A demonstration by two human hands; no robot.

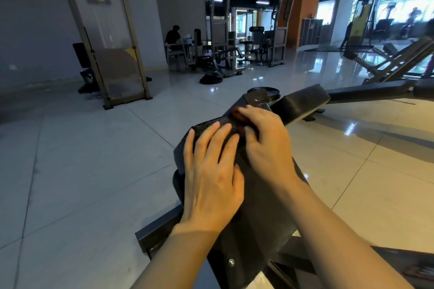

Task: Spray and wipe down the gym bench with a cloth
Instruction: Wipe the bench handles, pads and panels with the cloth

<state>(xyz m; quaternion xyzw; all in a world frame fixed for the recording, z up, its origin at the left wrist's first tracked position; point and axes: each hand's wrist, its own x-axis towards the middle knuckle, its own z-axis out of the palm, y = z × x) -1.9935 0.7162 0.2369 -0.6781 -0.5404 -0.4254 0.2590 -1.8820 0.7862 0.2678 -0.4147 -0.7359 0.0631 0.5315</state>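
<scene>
A black padded gym bench point(263, 197) runs from the bottom centre up toward the middle of the head view. My left hand point(211, 176) lies flat on the pad with its fingers straight and spread. Just to its right, my right hand point(265, 143) presses down on a small dark reddish cloth point(237, 116), most of which is hidden under the fingers. The far end of the pad point(209, 126) glistens with fine droplets. No spray bottle is in view.
The bench's metal frame point(155, 234) sticks out at lower left. A second black pad point(303, 98) and a long bar point(366, 91) lie beyond. Weight plates point(211, 77), machines and a seated person point(173, 37) stand farther back on the glossy tile floor.
</scene>
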